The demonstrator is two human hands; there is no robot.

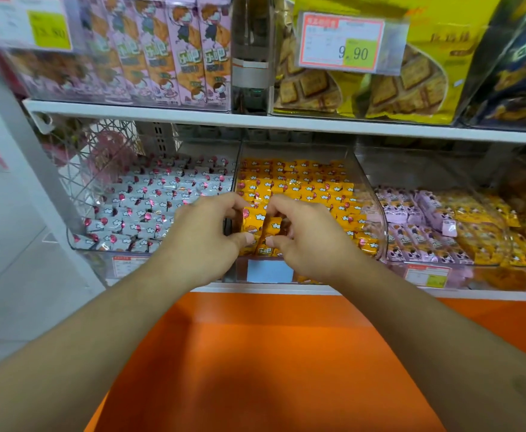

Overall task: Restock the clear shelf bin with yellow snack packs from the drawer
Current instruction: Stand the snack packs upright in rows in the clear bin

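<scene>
The middle bin sits on the lower shelf, between a bin on its left and another on its right. Snack packs fill it. Both hands, left and right, meet at its front, above the drawer.

White shelf carries three clear bins: grey, yellow, pink packs.
</scene>
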